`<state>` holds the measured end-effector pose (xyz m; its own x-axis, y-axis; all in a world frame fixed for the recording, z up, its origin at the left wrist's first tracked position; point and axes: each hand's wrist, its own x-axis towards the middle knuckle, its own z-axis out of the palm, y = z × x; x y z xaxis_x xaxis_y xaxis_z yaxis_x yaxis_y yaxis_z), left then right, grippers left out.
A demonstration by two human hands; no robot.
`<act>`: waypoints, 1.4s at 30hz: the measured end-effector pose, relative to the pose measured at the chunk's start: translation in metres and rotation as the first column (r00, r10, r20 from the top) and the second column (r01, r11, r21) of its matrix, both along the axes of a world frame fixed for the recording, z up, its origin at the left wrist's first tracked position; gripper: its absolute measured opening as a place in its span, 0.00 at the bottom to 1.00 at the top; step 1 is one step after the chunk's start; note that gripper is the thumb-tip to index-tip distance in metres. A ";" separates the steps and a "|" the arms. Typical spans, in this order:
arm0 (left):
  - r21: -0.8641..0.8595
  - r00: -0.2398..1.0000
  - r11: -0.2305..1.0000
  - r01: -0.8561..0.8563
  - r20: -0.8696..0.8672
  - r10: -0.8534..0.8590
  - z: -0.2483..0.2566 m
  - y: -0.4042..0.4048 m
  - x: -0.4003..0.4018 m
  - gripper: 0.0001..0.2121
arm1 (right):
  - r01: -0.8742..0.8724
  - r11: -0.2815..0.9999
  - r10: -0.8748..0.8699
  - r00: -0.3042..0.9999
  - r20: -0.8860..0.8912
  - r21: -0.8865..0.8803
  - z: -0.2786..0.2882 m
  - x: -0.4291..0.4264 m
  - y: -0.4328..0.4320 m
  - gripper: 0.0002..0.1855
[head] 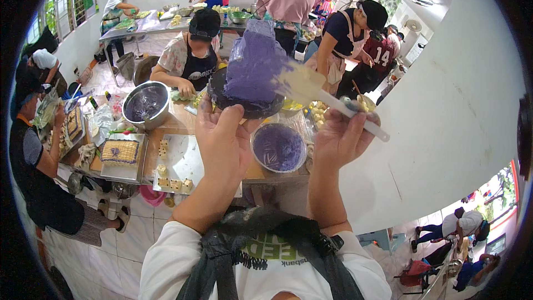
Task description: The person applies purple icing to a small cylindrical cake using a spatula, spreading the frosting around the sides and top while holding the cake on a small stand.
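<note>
My left hand [225,133] holds up a dark round board [245,110] from beneath. On the board stands a tall block covered in purple frosting [254,66], narrower at its top. My right hand [345,135] grips the handle of a spatula [302,81], whose broad blade is smeared with pale and purple frosting and lies at the block's right side; whether they touch is unclear. Beneath and between my hands, a round tub of purple frosting [279,148] rests on the table. Further left stands a metal bowl [146,105] with purple contents under a shiny film.
A frosted rectangular cake [120,151] on a board and a white tray [179,166] with small decorated cake pieces lie left on the table. A person [191,50] works directly across; another stands far left. A white wall [429,133] rises close on the right.
</note>
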<state>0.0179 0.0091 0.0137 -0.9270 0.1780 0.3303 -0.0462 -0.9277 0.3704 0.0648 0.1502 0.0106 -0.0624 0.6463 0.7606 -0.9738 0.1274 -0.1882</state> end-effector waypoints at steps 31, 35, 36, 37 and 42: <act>-0.044 1.000 0.999 0.008 0.019 -0.007 -0.008 0.002 -0.002 0.18 | -0.214 0.959 0.214 0.977 0.023 0.184 0.020 0.012 0.002 0.07; -0.039 0.999 0.998 0.051 0.019 -0.050 -0.008 0.002 -0.001 0.21 | -0.121 0.989 0.121 0.993 -0.002 0.083 0.019 0.008 -0.001 0.09; -0.039 0.998 0.997 0.067 0.022 -0.066 -0.008 0.002 -0.001 0.22 | -0.104 0.991 0.105 0.994 -0.012 0.080 0.019 0.007 -0.003 0.09; -0.031 0.998 0.997 0.067 0.024 -0.066 -0.007 0.002 0.000 0.22 | -0.086 0.993 0.088 0.996 -0.022 0.078 0.020 0.006 -0.003 0.09; -0.055 0.999 0.998 0.044 -0.010 -0.045 -0.008 0.004 0.000 0.16 | -0.020 0.989 0.020 1.000 0.002 0.145 0.010 0.004 -0.001 0.10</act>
<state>0.0175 0.0130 0.0059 -0.9141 0.2370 0.3291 -0.0825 -0.9032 0.4211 0.0690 0.1493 0.0202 -0.0748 0.5280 0.8460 -0.9764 0.1338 -0.1698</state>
